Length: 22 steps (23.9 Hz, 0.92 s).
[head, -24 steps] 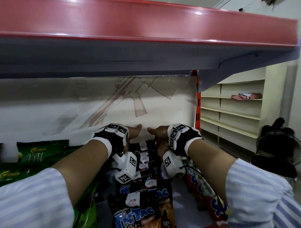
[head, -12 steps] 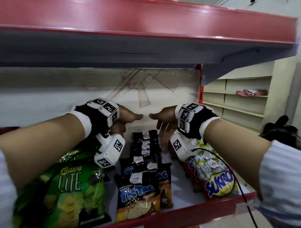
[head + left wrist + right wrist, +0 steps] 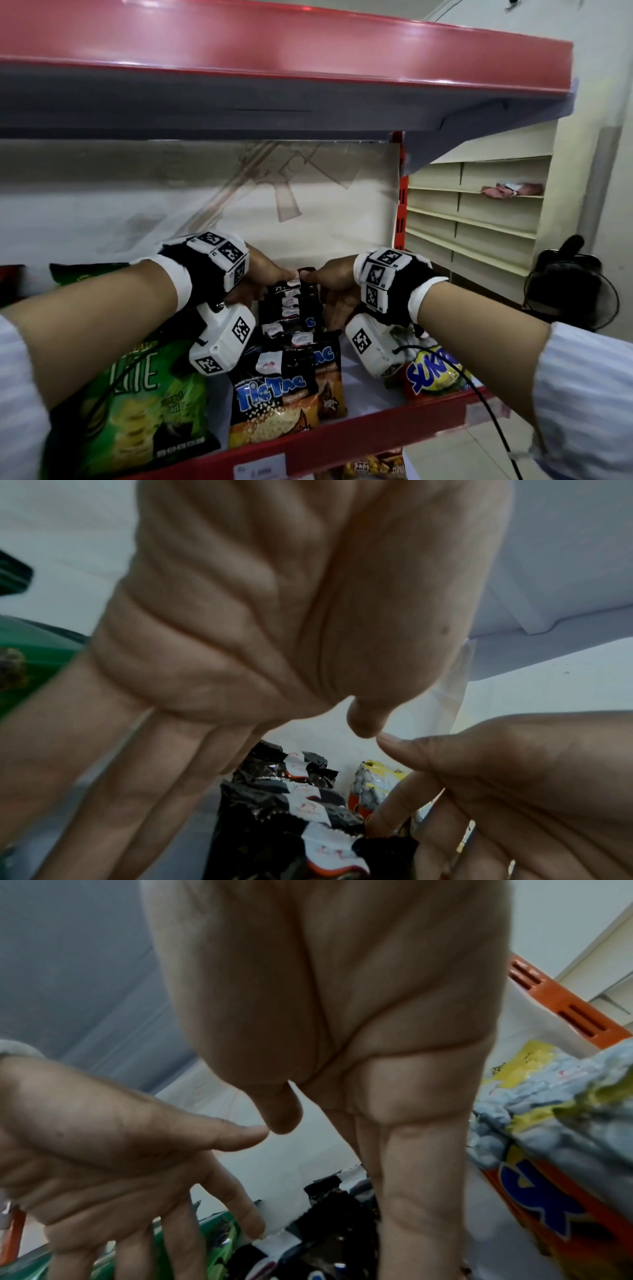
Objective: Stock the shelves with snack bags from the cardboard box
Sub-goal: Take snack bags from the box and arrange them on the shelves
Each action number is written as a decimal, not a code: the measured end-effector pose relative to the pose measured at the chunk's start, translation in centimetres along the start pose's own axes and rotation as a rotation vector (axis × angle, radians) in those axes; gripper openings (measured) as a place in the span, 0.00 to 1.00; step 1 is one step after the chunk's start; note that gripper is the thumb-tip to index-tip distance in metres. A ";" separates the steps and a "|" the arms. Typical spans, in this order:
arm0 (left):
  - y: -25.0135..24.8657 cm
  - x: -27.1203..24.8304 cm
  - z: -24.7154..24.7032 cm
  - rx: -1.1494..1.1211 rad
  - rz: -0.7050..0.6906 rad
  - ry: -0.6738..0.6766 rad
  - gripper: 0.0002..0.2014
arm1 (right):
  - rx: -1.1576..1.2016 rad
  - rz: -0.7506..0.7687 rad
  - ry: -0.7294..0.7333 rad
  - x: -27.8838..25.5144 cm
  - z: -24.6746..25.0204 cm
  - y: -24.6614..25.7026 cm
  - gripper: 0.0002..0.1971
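Observation:
A row of black Tic Tac snack bags [image 3: 291, 308] runs front to back on the white shelf [image 3: 363, 387]. My left hand [image 3: 263, 277] lies along the row's left side and my right hand [image 3: 334, 291] along its right side. Both have straight fingers pointing down beside the bags. The thumbs nearly touch over the back of the row. In the left wrist view the left hand [image 3: 240, 669] hangs over the black bags [image 3: 284, 804], facing the right hand [image 3: 514, 777]. The right wrist view shows the right hand [image 3: 377, 1042] above the bags [image 3: 325, 1245]. The cardboard box is out of view.
A green Lite chip bag [image 3: 137, 404] stands left of the row and a yellow-orange Sukro bag [image 3: 435, 370] stands right of it. A red-edged upper shelf [image 3: 274, 51] hangs low overhead. Cream shelving [image 3: 479, 219] and a black fan [image 3: 568, 301] stand to the right.
Both hands have dropped from above the row to its two sides and drawn closer, so the thumbs almost meet. The view has pulled back from the shelf.

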<state>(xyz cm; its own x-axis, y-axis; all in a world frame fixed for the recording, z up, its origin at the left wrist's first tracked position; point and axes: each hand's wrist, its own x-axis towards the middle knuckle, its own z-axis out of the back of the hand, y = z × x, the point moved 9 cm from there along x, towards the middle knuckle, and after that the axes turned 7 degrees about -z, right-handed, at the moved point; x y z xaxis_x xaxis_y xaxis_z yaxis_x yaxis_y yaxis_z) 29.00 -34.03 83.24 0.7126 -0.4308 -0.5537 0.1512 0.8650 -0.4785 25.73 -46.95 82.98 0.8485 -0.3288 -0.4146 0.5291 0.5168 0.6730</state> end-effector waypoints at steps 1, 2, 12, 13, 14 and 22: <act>-0.2 0.1 0.2 -0.034 -0.033 0.007 0.34 | 0.034 -0.014 0.042 -0.2 -0.3 0.0 0.26; -0.5 0.4 0.4 -0.095 -0.064 0.005 0.32 | 0.069 -0.029 0.081 -0.2 -0.6 -0.2 0.26; -0.3 3.2 -1.1 -0.355 -0.167 0.099 0.30 | 0.172 -0.065 0.102 0.4 -2.2 -0.9 0.26; -0.6 3.6 -1.2 -0.374 -0.181 0.108 0.31 | 0.191 -0.062 0.101 0.6 -2.1 -0.8 0.25; -0.9 3.8 -1.2 -0.384 -0.188 0.105 0.31 | 0.206 -0.059 0.097 0.7 -1.7 -0.8 0.23; -2.5 3.5 -1.4 -0.445 -0.215 0.100 0.32 | 0.139 -0.051 0.035 0.1 0.0 -0.9 0.20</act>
<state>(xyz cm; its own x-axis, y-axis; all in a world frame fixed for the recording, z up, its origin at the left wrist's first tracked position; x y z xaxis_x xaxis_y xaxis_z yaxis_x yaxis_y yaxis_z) 30.21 -38.02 81.55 0.6253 -0.6283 -0.4628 -0.0348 0.5700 -0.8209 25.31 -47.46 82.34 0.8216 -0.3231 -0.4697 0.5675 0.3847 0.7280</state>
